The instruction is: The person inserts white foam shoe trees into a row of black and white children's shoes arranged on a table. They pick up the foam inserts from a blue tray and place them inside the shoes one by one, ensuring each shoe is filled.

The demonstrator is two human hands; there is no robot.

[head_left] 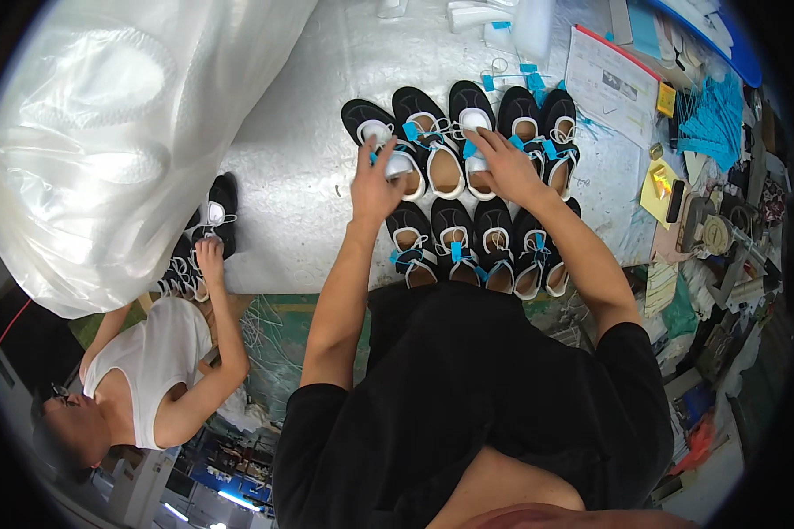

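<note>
My left hand [378, 183] is over the leftmost black shoe [362, 112] of the far row, its fingers spread around the opening. White stuffing [399, 165] shows inside that shoe beside my fingers. Farther right, my right hand [505, 169] reaches over the third shoe [467, 92] of that row, fingers stretched out against the white stuffing [474, 119] in it. These slip-on shoes have white trim, white laces and blue tags [412, 130]. Part of each opening is hidden by my hands.
Nearer my body lies a second row of similar shoes [451, 219]. A large translucent plastic bag [141, 115] bulges at left. Beyond it, a co-worker's hand [208, 257] touches more shoes. At right are a printed sheet [609, 84], blue tags [713, 123] and cluttered tools.
</note>
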